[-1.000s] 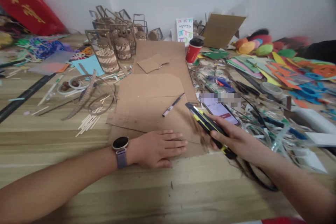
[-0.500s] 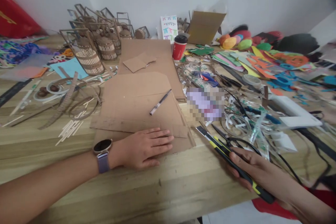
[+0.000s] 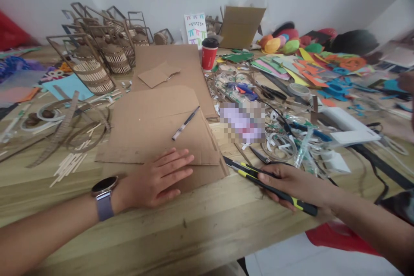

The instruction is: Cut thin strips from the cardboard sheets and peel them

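Note:
Flat on the near edge of the stacked cardboard sheets (image 3: 148,125) lies my left hand (image 3: 155,181), fingers stretched out, a watch on its wrist. My right hand (image 3: 284,181) is wrapped round a black and yellow utility knife (image 3: 249,177), its blade end pointing left toward the cardboard's near right corner. A pen (image 3: 186,123) rests on the top sheet, beyond my left fingers. Further back on the cardboard sits a smaller cut piece (image 3: 155,75). Black-handled scissors (image 3: 258,154) lie just beyond the knife, partly hidden by my right hand.
Lantern-like baskets (image 3: 93,69) and thin sticks (image 3: 69,164) stand and lie at left. A red cup (image 3: 209,54) is behind the cardboard. At right spread a glue gun (image 3: 242,90), tape roll (image 3: 298,90), coloured sheets (image 3: 281,69) and a white frame (image 3: 349,125).
The view has swung to the right, so most things sit further left. My right hand has brought the knife closer to the cardboard's corner. My left hand stays on the cardboard.

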The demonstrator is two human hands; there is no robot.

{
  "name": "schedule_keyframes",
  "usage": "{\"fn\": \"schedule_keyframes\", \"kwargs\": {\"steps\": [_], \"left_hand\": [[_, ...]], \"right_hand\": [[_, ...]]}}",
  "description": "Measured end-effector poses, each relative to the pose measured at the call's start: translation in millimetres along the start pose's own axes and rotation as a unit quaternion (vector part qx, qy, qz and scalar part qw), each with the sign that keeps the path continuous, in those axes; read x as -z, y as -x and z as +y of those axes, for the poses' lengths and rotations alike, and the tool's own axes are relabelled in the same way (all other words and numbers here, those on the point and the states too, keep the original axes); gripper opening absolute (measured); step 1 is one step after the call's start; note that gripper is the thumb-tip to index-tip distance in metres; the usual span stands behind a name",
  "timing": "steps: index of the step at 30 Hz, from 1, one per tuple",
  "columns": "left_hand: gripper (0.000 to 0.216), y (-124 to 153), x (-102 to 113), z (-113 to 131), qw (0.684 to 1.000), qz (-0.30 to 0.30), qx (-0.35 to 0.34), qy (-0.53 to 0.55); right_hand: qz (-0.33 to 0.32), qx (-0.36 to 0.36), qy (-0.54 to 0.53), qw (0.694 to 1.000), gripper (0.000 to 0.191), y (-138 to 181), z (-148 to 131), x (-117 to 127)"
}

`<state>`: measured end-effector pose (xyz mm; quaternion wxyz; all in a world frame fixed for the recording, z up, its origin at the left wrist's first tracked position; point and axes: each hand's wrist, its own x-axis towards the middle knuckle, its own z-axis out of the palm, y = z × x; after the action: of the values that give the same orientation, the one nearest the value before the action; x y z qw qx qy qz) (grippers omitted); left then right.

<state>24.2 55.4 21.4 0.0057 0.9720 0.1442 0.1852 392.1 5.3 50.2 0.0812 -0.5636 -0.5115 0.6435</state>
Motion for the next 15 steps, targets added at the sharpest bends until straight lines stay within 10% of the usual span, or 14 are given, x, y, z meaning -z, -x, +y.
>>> {"fn": "schedule_keyframes", "kwargs": {"steps": [10, 15], "left_hand": [[0.047, 0, -2, -2, 1.000, -0.022, 0.007, 0.004], [0.056, -6, -5, -6, 0.994, -0.109, -0.024, 0.010]], "right_hand": [[-0.014, 0.059, 0.157, 0.986, 0.048, 0, -15, 12], [0.096, 0.199, 0.374, 0.901, 0.037, 4, -9, 7]]}}
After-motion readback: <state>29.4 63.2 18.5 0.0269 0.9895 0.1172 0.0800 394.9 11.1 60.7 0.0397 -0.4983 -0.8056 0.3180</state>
